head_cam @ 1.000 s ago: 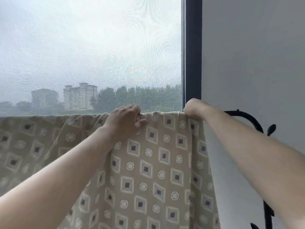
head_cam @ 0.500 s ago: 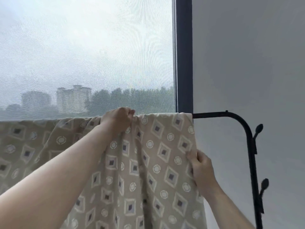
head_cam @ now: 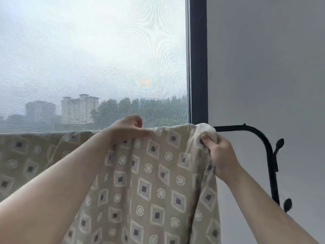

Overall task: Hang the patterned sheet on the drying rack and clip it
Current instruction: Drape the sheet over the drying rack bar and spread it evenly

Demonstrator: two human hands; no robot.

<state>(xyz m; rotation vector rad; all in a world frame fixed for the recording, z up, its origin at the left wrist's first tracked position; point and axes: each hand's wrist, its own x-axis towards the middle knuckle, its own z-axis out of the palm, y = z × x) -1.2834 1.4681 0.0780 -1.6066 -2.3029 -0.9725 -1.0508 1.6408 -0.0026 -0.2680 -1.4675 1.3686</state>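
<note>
Window (head_cam: 88, 59) behind; left hand (head_cam: 126, 131), right hand (head_cam: 219, 154) grip sheet (head_cam: 149, 173).

A large window (head_cam: 91, 55) fills the left side, with a fine mesh screen softening everything beyond it. Outside, pale tower blocks (head_cam: 80, 109) stand beside a dark line of trees (head_cam: 144, 110) under a hazy, overcast sky. A dark upright frame (head_cam: 198, 59) edges the pane, and right of it runs a plain grey wall (head_cam: 263, 67) in dull daylight

text: none legible | labels: none | numbers: none | signs: none
</note>
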